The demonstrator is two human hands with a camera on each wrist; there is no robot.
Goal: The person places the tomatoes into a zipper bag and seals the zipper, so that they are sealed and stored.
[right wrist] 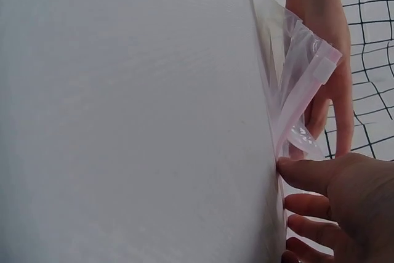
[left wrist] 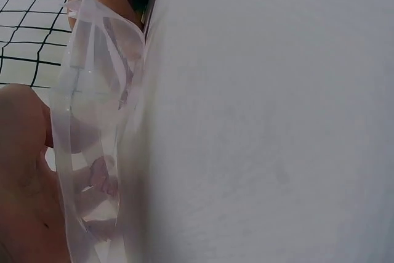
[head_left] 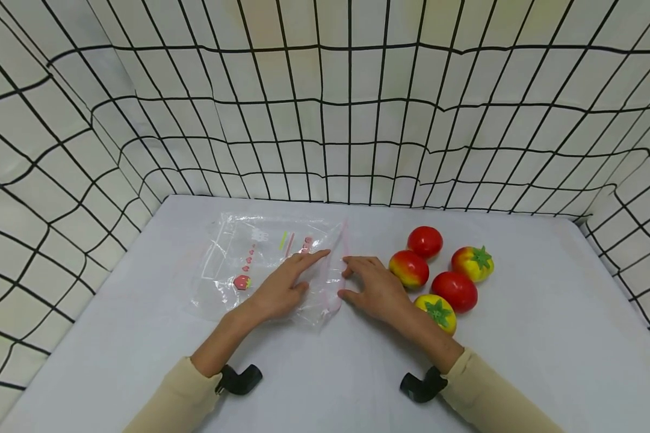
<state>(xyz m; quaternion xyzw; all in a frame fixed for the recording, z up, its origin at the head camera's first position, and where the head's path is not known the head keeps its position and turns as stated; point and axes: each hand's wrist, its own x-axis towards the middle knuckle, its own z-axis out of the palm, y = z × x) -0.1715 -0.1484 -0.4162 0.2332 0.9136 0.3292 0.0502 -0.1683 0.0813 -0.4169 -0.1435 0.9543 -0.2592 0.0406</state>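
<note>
A clear plastic zip bag [head_left: 211,282] with a pink edge strip [right wrist: 301,100] and small printed strawberries lies flat on the white table. Over its right part is my left hand [head_left: 281,287], index finger stretched toward the pink edge. At that edge is my right hand [head_left: 376,288], thumb and fingers spread apart with fingertips right at the strip. In the right wrist view, the near corner of the bag stands up from the table, beyond the thumb [right wrist: 311,173]. Beside the right hand sit several toy tomatoes, among them a plain red one [head_left: 455,291] and a yellow one [head_left: 437,313] with a green star-shaped top.
Farther back are another red tomato [head_left: 425,242], a red-yellow one [head_left: 409,269] and a yellow-red one [head_left: 472,263]. A black wire grid [head_left: 349,144] before white sheeting encloses the white table [head_left: 547,337] at the back and sides. Black wrist mounts [head_left: 241,380] sit at both sleeves.
</note>
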